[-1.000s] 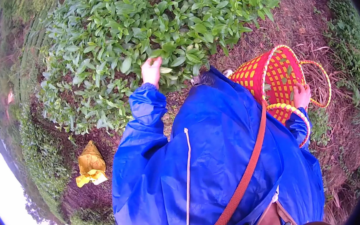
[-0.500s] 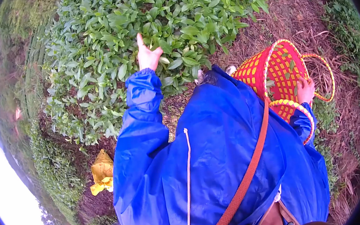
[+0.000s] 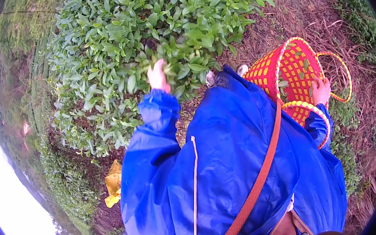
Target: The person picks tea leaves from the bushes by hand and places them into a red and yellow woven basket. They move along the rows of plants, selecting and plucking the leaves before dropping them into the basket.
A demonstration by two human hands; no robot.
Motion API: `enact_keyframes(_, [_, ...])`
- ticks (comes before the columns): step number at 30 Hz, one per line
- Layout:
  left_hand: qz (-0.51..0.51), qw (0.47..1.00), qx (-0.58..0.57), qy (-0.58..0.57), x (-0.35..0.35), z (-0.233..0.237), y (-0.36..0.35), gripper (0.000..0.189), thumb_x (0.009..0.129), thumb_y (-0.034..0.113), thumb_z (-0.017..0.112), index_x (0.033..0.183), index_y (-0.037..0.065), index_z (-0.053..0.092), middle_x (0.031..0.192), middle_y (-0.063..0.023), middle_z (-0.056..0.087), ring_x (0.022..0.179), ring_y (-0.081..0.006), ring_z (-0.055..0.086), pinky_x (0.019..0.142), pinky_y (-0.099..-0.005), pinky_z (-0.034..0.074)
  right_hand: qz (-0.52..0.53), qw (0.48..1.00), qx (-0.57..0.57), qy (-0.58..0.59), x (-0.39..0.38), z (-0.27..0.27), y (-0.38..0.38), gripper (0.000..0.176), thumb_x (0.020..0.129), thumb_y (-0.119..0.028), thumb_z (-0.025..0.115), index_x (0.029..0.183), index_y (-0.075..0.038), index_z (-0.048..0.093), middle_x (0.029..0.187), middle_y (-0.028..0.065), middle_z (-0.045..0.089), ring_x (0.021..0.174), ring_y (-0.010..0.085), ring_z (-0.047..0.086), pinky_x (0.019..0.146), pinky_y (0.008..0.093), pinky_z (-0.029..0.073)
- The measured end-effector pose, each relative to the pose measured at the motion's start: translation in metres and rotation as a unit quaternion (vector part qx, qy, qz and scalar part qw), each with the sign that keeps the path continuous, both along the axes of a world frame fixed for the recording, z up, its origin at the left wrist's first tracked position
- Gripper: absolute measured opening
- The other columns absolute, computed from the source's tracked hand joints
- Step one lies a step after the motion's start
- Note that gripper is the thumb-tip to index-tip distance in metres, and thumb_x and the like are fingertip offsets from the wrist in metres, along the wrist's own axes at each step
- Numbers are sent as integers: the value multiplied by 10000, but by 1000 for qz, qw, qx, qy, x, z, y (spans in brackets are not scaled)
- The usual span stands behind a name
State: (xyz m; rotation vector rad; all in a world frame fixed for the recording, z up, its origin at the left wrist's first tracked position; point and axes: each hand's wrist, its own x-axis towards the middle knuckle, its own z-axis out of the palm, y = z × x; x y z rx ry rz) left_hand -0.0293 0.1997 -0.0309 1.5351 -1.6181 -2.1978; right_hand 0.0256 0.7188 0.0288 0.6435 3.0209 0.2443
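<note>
My left hand (image 3: 158, 78) is at the near side of a leafy green bush (image 3: 112, 47), blurred by motion. Its fingers are closed around some yellow-green leaves (image 3: 168, 69), and the foliage just beyond them is smeared too. On the right, a red and yellow woven basket (image 3: 261, 74) leans with its mouth facing right, a few loose green leaves (image 3: 306, 63) inside. My right hand (image 3: 321, 90) grips the basket's rim, its fingers over the edge.
A rust-brown strap (image 3: 258, 179) crosses my blue raincoat (image 3: 230, 172) toward the basket. Yellow plastic (image 3: 113, 182) lies at lower left. Dry brown ground (image 3: 296, 10) runs along the right, and a shoe tip (image 3: 242, 69) shows beside the basket.
My left hand has drawn back toward me, and its spread fingers have closed on leaves. The nearby foliage is now blurred. My right hand stays on the basket rim.
</note>
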Motion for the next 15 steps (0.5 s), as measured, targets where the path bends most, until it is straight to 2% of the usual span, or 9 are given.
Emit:
enact_keyframes(2, [8, 999, 51, 4, 25, 13, -5, 307, 735, 207, 531, 969, 20, 462, 856, -90, 515, 615, -166, 532, 453, -272, 427, -5, 1000, -1, -17, 1, 1, 1, 219, 717, -295, 543, 920, -219, 574, 1160, 120, 395, 1046, 302, 386, 851, 390, 333])
enact_keyframes(3, [-1, 999, 38, 32, 35, 17, -4, 267, 747, 218, 529, 932, 36, 470, 770, -75, 503, 589, -145, 520, 384, -258, 403, -3, 1000, 6, -17, 2, 1, 2, 219, 717, -292, 545, 921, -218, 574, 1155, 121, 398, 1042, 302, 388, 848, 389, 334])
enact_keyframes(4, [-23, 998, 4, 58, 45, 14, -6, 238, 769, 237, 526, 871, 32, 460, 688, -54, 468, 568, -130, 493, 415, -236, 408, -4, 1000, 7, -16, 1, -1, 3, 219, 717, -292, 545, 921, -218, 574, 1155, 121, 398, 1042, 302, 388, 848, 389, 334])
enact_keyframes(6, [55, 997, -30, 42, 41, 47, 5, 230, 787, 248, 522, 771, 29, 453, 618, -22, 425, 547, -110, 454, 425, -220, 388, 7, 1000, 6, -12, 3, -1, 6, 219, 716, -290, 548, 921, -218, 575, 1150, 122, 401, 1041, 301, 388, 852, 389, 332])
enact_keyframes(8, [-8, 987, -31, 159, 38, 61, -6, 215, 786, 226, 532, 708, 33, 480, 591, 7, 424, 535, -86, 419, 474, -215, 348, 10, 1000, 8, -11, 1, 2, 3, 221, 715, -290, 549, 921, -217, 576, 1152, 124, 399, 1042, 302, 387, 854, 387, 331])
enact_keyframes(10, [-47, 992, -60, 101, 19, 97, -3, 198, 779, 219, 538, 710, 39, 495, 599, 9, 442, 534, -75, 410, 505, -214, 343, 21, 1000, 5, -3, -4, -1, 5, 222, 714, -289, 550, 921, -215, 576, 1153, 126, 398, 1042, 303, 386, 856, 386, 330])
enact_keyframes(11, [-123, 981, -108, 105, 15, 75, -16, 186, 766, 218, 547, 711, 44, 510, 615, 11, 465, 535, -65, 417, 512, -217, 353, 28, 1000, 4, -6, -4, -7, 12, 223, 712, -291, 550, 921, -219, 575, 1157, 122, 393, 1054, 300, 376, 852, 396, 333])
enact_keyframes(13, [-242, 938, -224, 102, 1, 35, -35, 206, 735, 165, 539, 862, 4, 530, 745, -43, 548, 639, -104, 502, 601, -228, 397, 31, 999, 7, -1, -10, -7, 7, 224, 710, -287, 552, 923, -218, 574, 1160, 117, 392, 1062, 302, 368, 845, 407, 338])
enact_keyframes(15, [-358, 865, -327, 131, -17, 16, -38, 350, 708, 101, 503, 1040, -5, 468, 905, -117, 559, 768, -174, 544, 699, -257, 413, 29, 1000, -3, 1, -12, -2, 2, 225, 708, -282, 555, 922, -216, 575, 1160, 122, 391, 1061, 304, 369, 846, 406, 338])
